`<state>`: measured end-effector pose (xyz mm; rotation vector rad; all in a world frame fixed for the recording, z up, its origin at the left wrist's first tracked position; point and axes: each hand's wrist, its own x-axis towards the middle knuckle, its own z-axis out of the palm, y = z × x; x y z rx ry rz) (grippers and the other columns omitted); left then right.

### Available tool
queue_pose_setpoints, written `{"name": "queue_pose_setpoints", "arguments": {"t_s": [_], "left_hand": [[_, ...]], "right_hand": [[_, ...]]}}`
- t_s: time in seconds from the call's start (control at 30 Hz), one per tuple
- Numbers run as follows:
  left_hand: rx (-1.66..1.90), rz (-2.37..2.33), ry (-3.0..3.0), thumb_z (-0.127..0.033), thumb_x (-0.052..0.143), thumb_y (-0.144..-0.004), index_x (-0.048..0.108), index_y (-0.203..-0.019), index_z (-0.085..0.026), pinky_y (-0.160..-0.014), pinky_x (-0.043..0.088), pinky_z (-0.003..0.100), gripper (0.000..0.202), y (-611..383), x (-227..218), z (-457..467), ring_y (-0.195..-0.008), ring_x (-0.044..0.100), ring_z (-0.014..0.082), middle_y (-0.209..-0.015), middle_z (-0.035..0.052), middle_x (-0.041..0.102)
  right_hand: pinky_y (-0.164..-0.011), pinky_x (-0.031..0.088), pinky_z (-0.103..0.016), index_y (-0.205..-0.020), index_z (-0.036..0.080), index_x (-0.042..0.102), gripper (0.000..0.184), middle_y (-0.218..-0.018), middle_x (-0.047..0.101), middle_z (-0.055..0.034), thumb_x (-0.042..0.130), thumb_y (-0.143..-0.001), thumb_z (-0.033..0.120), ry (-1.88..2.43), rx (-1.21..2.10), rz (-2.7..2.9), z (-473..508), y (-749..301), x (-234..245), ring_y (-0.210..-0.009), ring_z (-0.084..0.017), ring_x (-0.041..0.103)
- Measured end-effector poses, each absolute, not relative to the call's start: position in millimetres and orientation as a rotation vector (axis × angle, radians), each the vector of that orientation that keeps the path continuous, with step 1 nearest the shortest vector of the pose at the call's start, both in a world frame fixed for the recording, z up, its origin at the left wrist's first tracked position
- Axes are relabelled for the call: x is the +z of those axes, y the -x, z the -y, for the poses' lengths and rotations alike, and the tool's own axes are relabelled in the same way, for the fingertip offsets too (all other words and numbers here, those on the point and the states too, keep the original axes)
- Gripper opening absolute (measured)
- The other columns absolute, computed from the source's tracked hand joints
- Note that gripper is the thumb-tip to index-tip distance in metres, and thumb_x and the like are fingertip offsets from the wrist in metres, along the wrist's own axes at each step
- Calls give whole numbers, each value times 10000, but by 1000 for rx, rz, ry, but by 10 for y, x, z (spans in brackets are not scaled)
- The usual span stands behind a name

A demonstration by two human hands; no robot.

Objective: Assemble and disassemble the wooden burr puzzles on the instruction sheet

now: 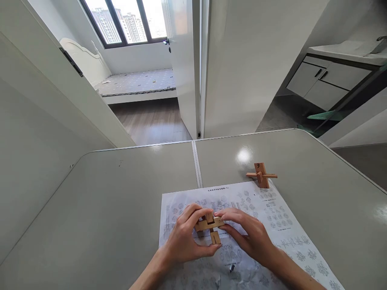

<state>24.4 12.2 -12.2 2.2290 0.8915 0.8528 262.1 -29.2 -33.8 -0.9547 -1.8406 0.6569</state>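
Two bare forearms come in from the bottom edge and meet over a printed sheet [272, 217] that lies flat on a pale grey table [105, 209]. The left hand [184, 237] is curled half closed, with its fingers over the top and its thumb stretched underneath, and grips the left end of a wooden puzzle [209, 225]. The right hand [252, 235] is flatter. Its fingers are nearly straight and pinch the right end of the same puzzle, with the thumb below.

The wooden puzzle sits between the two hands, just over the near middle of the sheet; whether it rests on the paper or is held a little above it is hard to tell from this angle. It is made of light, unpainted square bars locked crosswise. Its longest bar runs left to right, the right end slightly higher. A short block rises from the middle, and a notched piece points down toward the camera.

The sheet carries rows of small grey diagrams and a line of print at its far edge. A small dark speck [231, 268] lies on its near part. Just at the far right corner of the sheet stands a second puzzle [261, 175], a wooden cross with an upright block and thin arms out to each side, well apart from both hands.
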Motion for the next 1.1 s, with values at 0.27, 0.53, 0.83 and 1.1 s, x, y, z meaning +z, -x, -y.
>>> {"name": "queue_pose_setpoints", "arguments": {"t_s": [0.27, 0.53, 0.83, 1.1], "left_hand": [[981, -914, -2303, -291, 860, -792, 576, -1409, -257, -863, 642, 348, 680, -282, -111, -62, -1007, 708, 240, -1128, 83, 683], [1012, -778, -2420, -300, 822, -885, 479, -1500, -272, -1004, 587, 429, 705, -282, -116, -101, -1094, 718, 266, -1199, 106, 733], [821, -861, -2160, -552, 539, -1050, 484, -1489, -251, -799, 609, 352, 535, -226, -175, -61, -859, 697, 218, -1027, 74, 718], [722, -836, -2051, -286, 547, -1032, 591, -1319, -256, -840, 580, 314, 292, -263, -48, -62, -897, 735, 201, -1051, 49, 774]], "right_hand": [[-952, 639, -335, -1343, 302, 599, 291, -1226, 764, -66, 646, -1057, 269, 1043, 955, 1692, 266, -2617, -326, -1083, -221, 766], [-743, 613, -304, -1319, 201, 692, 386, -982, 771, -74, 560, -1086, 480, 1035, 1413, 1590, 255, -2621, -180, -821, -208, 726], [-794, 608, -326, -1243, 224, 722, 368, -1050, 770, -89, 604, -1057, 518, 1048, 1390, 1530, 285, -2582, -145, -892, -229, 726], [-754, 547, -314, -1208, 193, 650, 339, -847, 662, -34, 602, -1070, 499, 907, 1634, 1414, 321, -2546, -175, -783, -187, 644]]}}
